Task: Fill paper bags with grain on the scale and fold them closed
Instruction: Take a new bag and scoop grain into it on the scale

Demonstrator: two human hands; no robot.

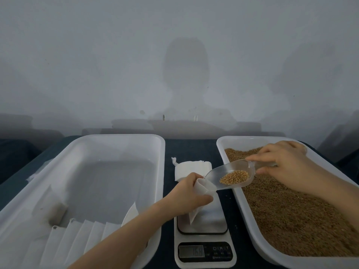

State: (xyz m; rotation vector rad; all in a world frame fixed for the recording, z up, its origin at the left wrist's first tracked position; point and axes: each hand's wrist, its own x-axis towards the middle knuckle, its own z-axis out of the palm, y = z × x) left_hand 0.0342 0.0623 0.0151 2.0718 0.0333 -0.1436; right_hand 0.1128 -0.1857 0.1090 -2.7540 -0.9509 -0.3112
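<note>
My left hand (187, 194) grips a white paper bag (204, 188) upright on the steel platform of the scale (204, 247), with the bag's mouth held open. My right hand (285, 166) holds the handle of a clear plastic scoop (231, 176). The scoop carries a small heap of grain and its tip touches the bag's mouth. A white tray of grain (291, 206) lies on the right under my right arm.
A large white tray (87, 171) on the left holds several folded white bags (77, 235) along its near side. A stack of flat bags (191, 168) lies on the dark table behind the scale. A grey wall stands close behind.
</note>
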